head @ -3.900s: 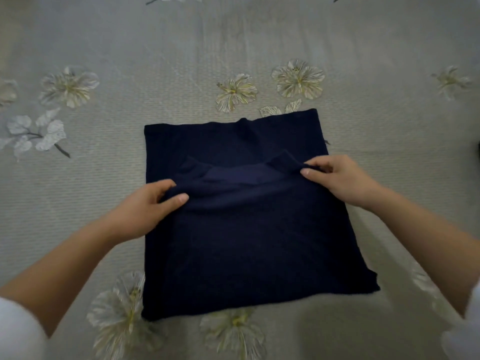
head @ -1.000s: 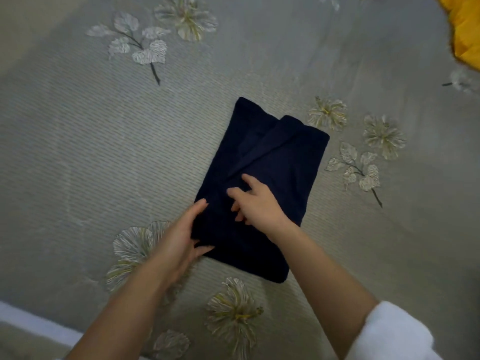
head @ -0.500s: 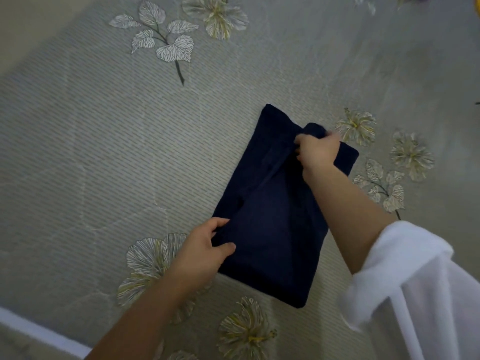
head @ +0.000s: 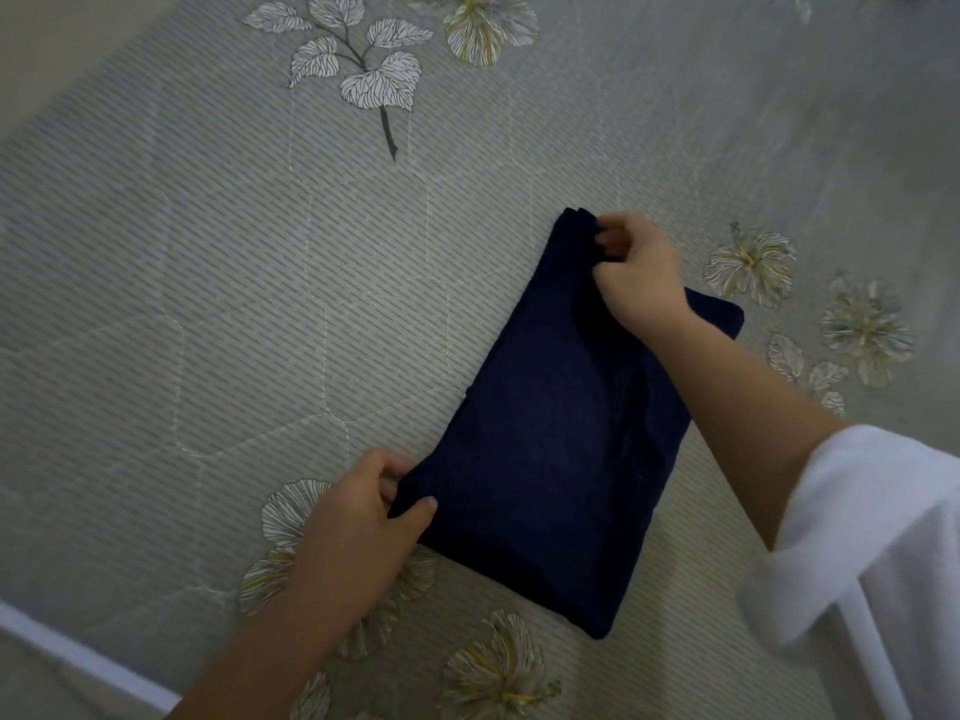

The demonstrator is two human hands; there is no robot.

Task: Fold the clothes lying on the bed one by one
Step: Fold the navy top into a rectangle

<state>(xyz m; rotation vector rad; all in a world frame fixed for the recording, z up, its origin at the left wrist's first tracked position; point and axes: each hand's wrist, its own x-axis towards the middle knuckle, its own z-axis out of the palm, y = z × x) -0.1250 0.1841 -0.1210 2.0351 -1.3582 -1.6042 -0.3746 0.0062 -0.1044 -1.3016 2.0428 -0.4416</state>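
since half a second ago the right hand point(head: 639, 272) has carried the top flap across to the far left corner, and the garment point(head: 550, 449) now reads as a narrower, tidier rectangle.

at the left, the left hand point(head: 358, 517) pinches the near left corner, thumb on top and fingers point(head: 389, 467) curled under the edge. the garment lies slantwise on the bed point(head: 208, 304), dark and folded in several layers. at its far corner the right hand's fingers are curled tight on the stacked edges, holding them together. the right forearm crosses above the cloth, and a loose white sleeve point(head: 872, 537) hangs at the right.

the likely trouble is at that far corner: if the right hand lets go before the layers are pressed flat, the top flap may spring back or slide out of line. a tug from the left hand would skew the whole bundle on the bed. the forearm or sleeve could also brush the cloth as it withdraws and drag the fold open.
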